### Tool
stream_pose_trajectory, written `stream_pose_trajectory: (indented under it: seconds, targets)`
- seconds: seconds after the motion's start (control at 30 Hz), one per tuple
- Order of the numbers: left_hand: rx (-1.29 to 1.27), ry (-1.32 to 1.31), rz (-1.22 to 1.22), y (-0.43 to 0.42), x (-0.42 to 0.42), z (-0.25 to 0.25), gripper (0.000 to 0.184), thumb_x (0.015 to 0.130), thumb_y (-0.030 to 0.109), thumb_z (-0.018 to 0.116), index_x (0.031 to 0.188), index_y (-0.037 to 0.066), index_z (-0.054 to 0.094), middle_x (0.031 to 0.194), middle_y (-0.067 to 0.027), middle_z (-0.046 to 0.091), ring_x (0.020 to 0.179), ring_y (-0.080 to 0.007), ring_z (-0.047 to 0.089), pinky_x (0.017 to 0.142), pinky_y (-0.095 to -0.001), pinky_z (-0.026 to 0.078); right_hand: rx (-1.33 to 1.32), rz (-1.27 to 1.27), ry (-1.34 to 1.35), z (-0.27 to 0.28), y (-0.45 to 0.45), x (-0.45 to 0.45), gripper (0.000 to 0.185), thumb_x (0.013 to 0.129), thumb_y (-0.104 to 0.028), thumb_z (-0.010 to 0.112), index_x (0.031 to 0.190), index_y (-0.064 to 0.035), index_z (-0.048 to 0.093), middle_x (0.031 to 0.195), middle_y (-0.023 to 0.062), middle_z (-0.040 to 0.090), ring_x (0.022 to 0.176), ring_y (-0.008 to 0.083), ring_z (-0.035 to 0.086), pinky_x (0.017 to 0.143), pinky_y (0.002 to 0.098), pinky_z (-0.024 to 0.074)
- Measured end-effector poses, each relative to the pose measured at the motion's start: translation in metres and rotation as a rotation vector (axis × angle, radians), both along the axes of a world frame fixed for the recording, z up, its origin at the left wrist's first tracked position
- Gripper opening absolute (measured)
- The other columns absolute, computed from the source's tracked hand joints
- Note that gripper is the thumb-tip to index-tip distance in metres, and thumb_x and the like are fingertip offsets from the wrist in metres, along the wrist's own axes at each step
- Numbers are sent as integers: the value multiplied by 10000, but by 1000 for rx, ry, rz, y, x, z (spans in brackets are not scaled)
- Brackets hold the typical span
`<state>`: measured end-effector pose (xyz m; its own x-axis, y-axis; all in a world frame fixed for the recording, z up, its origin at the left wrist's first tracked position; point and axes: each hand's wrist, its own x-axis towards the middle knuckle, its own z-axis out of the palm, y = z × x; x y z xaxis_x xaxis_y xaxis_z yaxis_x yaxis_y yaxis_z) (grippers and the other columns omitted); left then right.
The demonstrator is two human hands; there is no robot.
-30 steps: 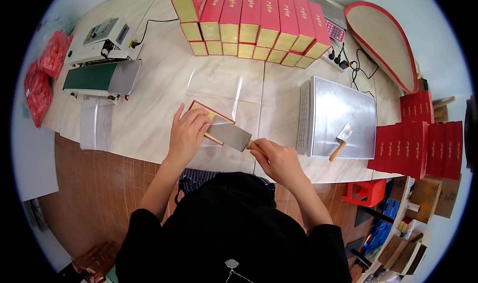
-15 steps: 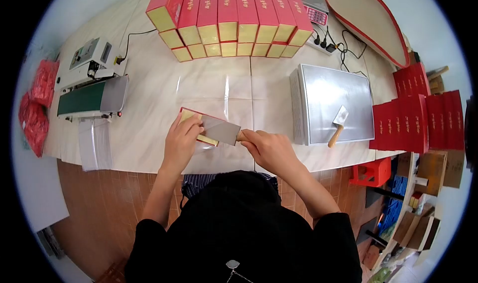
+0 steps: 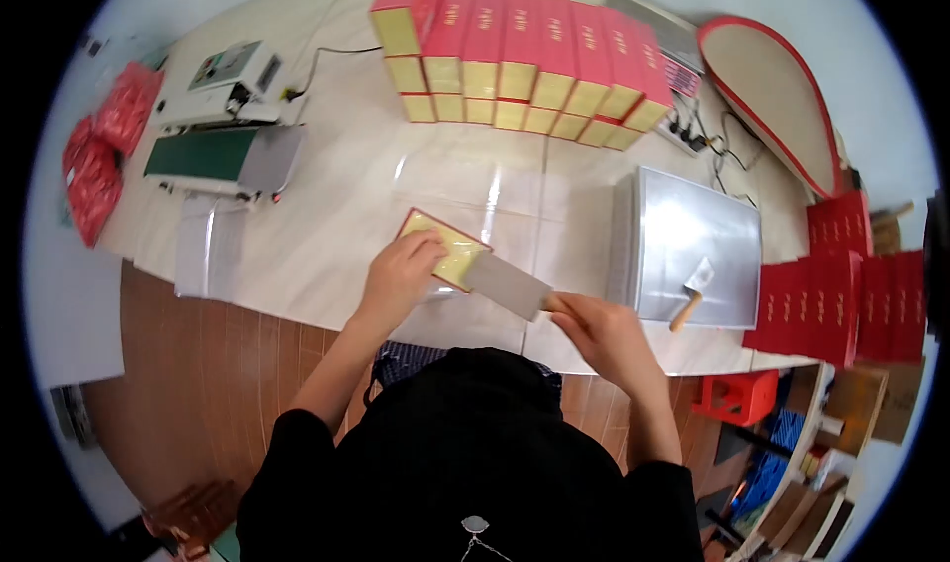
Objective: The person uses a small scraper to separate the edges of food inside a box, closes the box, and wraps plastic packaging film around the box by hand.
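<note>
A small box (image 3: pixel 463 262) with a yellow face and red edges sits tilted on the table in front of me. My left hand (image 3: pixel 401 275) holds it, fingers curled over its yellow face. In my right hand (image 3: pixel 604 332) is a broad rectangular cleaver (image 3: pixel 507 283), gripped by its wooden handle. The tip end of the blade touches or overlaps the box's right part; I cannot tell whether it lies on top or goes in. Clear plastic film (image 3: pixel 492 206) lies just behind the box.
Stacked red and yellow boxes (image 3: pixel 534 52) stand at the back. On the right are a metal case (image 3: pixel 673 226) bearing a small wooden-handled trowel (image 3: pixel 693 293), and more red boxes (image 3: pixel 807 305). A sealing machine (image 3: pixel 223 156) stands left. Cables (image 3: pixel 727 151) run at the back right.
The cleaver has slid right and toward me, uncovering more of the yellow face. My right hand moved with it, while my left hand stays on the box. The camera view has shifted.
</note>
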<state>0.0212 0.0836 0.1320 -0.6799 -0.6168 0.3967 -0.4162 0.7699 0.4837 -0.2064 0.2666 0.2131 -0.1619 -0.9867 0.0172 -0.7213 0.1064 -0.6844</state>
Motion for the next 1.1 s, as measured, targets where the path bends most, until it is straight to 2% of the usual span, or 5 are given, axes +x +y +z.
stream_pose_trajectory:
  seconds: [0.2, 0.43, 0.6, 0.73, 1.1]
  targets:
    - [-15, -6, -59, 0, 0, 2, 101, 804, 51, 681, 895, 44, 639, 1027, -78, 645, 920, -278, 637, 783, -367, 521, 151, -144, -88, 9, 3, -5, 232, 927, -214, 642, 1052, -22, 675, 744, 169, 638, 601, 327, 600, 552, 368, 466]
    - [58, -34, -24, -1, 10, 7, 114, 800, 0, 642, 904, 44, 646, 1028, -89, 643, 979, -297, 620, 846, -384, 503, -193, -98, 99, -37, -27, 17, 128, 931, -210, 614, 1006, -113, 653, 735, 114, 655, 637, 314, 635, 542, 399, 491]
    - [96, 72, 94, -17, 33, 11, 361, 736, -124, 514, 1021, 51, 647, 1062, -112, 646, 977, -321, 618, 846, -401, 495, -190, -29, 121, -40, -35, 36, 95, 939, -204, 595, 996, -132, 619, 668, 87, 612, 561, 287, 609, 487, 393, 473]
    - [263, -49, 10, -21, 42, 17, 501, 750, -117, 514, 1190, 90, 637, 1332, -120, 536, 1296, -309, 459, 1089, -405, 363, -89, 20, 141, -40, -39, 47, 187, 906, -183, 650, 1042, -55, 649, 738, 102, 661, 595, 296, 618, 512, 379, 477]
    - [526, 54, -301, -44, 12, 2, 146, 755, 212, 790, 876, 137, 759, 1333, -49, 568, 1398, -307, 314, 1137, -454, 271, -147, 98, 75, -49, -50, 32, 166, 947, -243, 591, 984, -92, 650, 724, 97, 673, 574, 304, 632, 502, 403, 492]
